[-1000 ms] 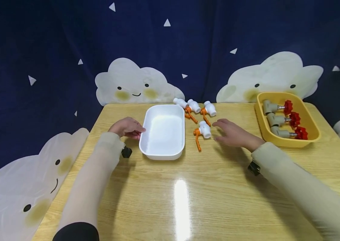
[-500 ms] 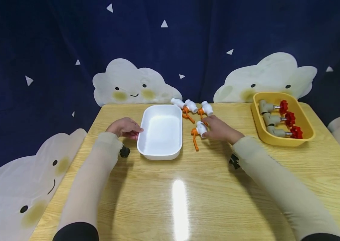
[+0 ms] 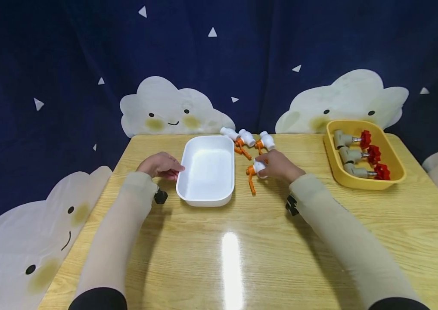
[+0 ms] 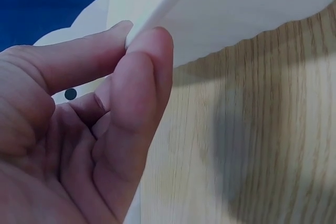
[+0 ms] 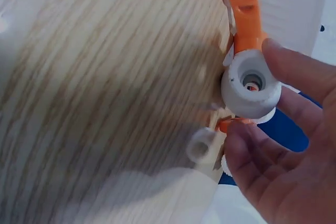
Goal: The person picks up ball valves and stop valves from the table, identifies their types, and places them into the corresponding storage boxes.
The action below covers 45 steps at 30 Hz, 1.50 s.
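Observation:
My left hand (image 3: 161, 165) pinches the left rim of a white plastic tray (image 3: 207, 196); in the left wrist view the thumb and fingers (image 4: 152, 51) meet on either side of the tray's edge (image 4: 247, 9). Right of the tray, my right hand (image 3: 279, 166) has thumb and fingers about the white body of a ball valve (image 3: 259, 167) with an orange lever. The right wrist view shows the open end of this ball valve (image 5: 252, 85) between the thumb (image 5: 294, 66) and the fingers. Its far side is hidden by the hand.
Several more white ball valves (image 3: 246, 137) with orange levers lie at the table's back edge, behind the gripped one. A yellow tray (image 3: 370, 183) at the back right holds grey valves with red handwheels (image 3: 374, 153). Wooden table (image 3: 187, 254) extends in front.
My right hand has moved left to the nearest ball valve and closed its fingers about it. The left hand has stayed on the white tray's rim.

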Tool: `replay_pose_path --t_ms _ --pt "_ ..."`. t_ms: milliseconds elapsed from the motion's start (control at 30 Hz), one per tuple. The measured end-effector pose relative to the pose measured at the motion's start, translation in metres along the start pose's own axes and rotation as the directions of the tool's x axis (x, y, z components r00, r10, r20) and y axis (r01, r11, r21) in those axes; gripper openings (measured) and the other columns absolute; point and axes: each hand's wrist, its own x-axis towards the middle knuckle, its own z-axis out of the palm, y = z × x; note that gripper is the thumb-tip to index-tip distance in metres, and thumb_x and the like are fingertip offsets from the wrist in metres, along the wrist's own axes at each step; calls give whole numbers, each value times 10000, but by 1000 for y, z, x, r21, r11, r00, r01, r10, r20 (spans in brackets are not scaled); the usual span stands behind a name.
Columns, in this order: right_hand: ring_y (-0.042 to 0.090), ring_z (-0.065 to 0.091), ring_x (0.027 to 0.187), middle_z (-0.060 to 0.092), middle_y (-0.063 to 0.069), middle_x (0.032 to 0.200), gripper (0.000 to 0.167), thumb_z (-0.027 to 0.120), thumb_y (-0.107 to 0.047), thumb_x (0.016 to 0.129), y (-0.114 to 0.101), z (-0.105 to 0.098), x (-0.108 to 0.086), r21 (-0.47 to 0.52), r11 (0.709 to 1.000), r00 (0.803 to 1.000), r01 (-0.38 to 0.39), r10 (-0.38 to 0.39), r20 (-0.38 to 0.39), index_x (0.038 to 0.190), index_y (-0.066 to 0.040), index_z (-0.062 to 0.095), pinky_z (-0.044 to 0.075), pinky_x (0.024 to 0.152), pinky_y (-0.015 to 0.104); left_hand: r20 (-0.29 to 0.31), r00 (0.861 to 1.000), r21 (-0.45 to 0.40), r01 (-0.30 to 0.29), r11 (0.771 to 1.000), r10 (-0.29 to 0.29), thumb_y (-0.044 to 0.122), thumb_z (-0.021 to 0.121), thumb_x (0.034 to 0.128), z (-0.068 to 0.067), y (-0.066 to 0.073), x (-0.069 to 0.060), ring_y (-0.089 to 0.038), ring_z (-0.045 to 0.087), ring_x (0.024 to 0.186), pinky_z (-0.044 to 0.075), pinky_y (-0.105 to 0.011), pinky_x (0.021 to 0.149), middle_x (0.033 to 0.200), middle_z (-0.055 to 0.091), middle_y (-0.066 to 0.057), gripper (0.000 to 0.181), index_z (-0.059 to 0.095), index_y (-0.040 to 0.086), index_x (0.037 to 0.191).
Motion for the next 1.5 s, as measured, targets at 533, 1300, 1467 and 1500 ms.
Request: replay_pose_path --t_ms 533,1300,1467,1500 --pt "400 508 1278 543 222 1422 543 728 -140 865 -7 2 1 16 998 998 -54 54 37 1369 -46 552 393 1112 533 -4 1000 -13 0 1000 0 187 650 964 -7 -16 -1 -60 621 596 539 -179 621 666 647 22 192 650 4 1021" --pt "339 530 1134 597 198 1332 518 745 -141 826 -9 -4 0 69 992 994 -105 103 19 1307 -67 571 440 1018 478 -19 999 -8 -30 1000 30 204 664 956 -7 -5 3 -64 612 607 532 -184 612 678 650 26 172 657 33 975" --pt "316 524 1069 609 169 1270 474 739 -151 818 -6 1 1 103 985 991 -136 133 32 1249 -91 550 448 941 430 -10 1000 -9 -25 1000 25 202 657 960 -3 -5 2 -65 608 606 530 -186 612 678 642 26 177 649 28 996" --pt "314 521 1063 606 163 1265 465 736 -156 823 -4 3 1 108 984 989 -145 142 37 1241 -97 542 447 933 426 -7 1000 -10 -25 1000 25 200 657 960 -2 -5 3 -66 608 606 530 -185 613 678 641 25 176 648 27 997"
